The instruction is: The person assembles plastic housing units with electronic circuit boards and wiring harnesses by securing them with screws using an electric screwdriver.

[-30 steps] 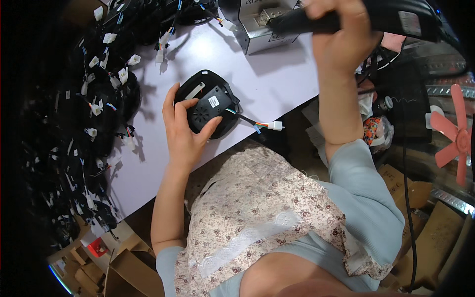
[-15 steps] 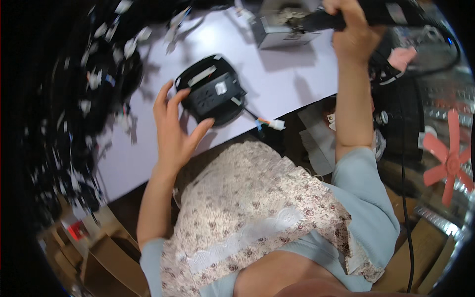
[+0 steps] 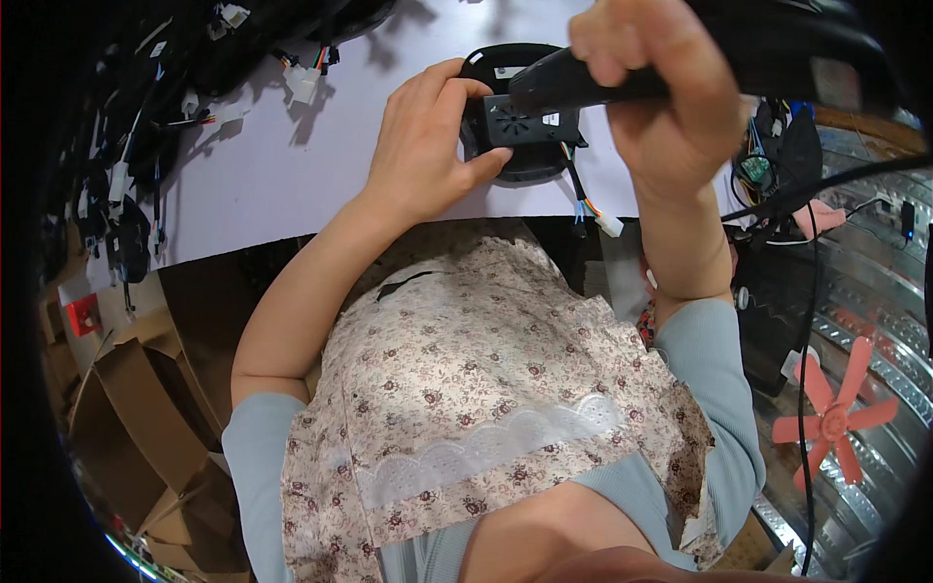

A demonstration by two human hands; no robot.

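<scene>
A black rounded plastic housing [image 3: 530, 167] with a raised speaker-like box inside lies on the white table. My left hand [image 3: 420, 146] grips its left side, with fingertips on the rim and the thumb at the lower edge. A short cable with coloured wires ends in a white connector [image 3: 609, 224] at the table's front edge. My right hand [image 3: 671, 107] is closed around a thick black electric screwdriver [image 3: 768, 53], which slants in from the upper right. Its front end hangs over the housing and covers part of the inner box; the tip's exact contact is hidden.
Black wired parts with white connectors [image 3: 303, 85] are heaped at the left and back. A black cord [image 3: 812, 340] hangs at the right beside a pink fan [image 3: 834, 421]. Cardboard boxes [image 3: 146, 418] stand below left, and a pink cloth [image 3: 821, 220] lies at the right.
The screwdriver has come from a grey box at the back to above the housing. My left hand has closed in on the housing's edge. The whole view has shifted.
</scene>
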